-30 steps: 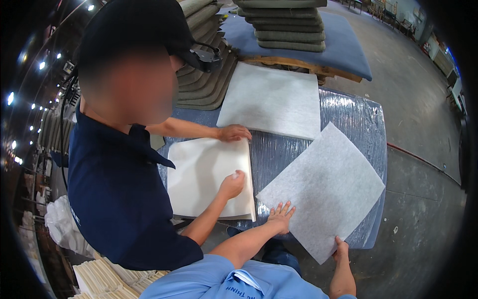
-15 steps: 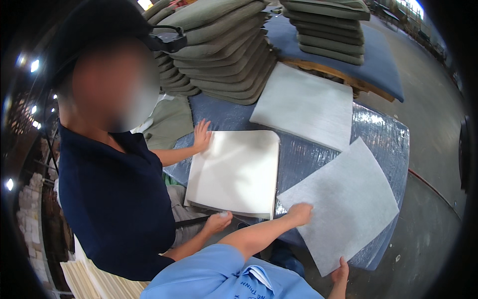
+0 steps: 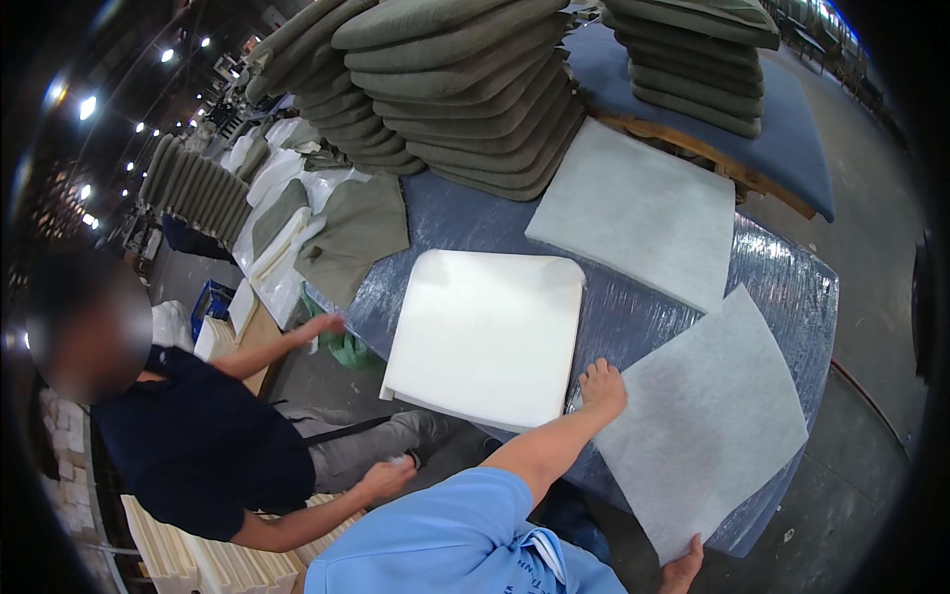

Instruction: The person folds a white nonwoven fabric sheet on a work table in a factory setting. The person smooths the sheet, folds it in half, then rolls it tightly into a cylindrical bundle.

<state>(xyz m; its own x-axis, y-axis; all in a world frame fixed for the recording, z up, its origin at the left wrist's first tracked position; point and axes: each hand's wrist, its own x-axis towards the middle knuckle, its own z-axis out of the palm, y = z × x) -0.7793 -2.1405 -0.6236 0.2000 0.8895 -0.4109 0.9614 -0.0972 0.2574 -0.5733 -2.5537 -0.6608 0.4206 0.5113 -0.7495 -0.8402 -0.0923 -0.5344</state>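
Note:
My left hand point(image 3: 602, 388) lies over the left corner of a thin grey-white wadding sheet point(image 3: 705, 421); its fingers are stretched past the sheet's edge, over the plastic-wrapped table. At the sheet's near corner, my right hand point(image 3: 683, 564) grips the edge with the thumb on top. Left of my left hand, a thick white foam cushion pad point(image 3: 485, 337) with rounded far corners lies flat. Another grey-white wadding piece point(image 3: 633, 208) lies farther back, close to the sheet's far corner.
The table point(image 3: 460, 213) has a shiny wrapped top. Tall stacks of olive cushions point(image 3: 465, 89) stand at the back, more cushions point(image 3: 698, 69) at the far right. A co-worker point(image 3: 198, 436) stands at the left, near upright foam pieces point(image 3: 228, 559). A red hose point(image 3: 871, 386) crosses the floor.
The co-worker has taken a hand off the foam pad and moved away to the left. My left hand has shifted forward along the sheet's left corner. The view has moved slightly.

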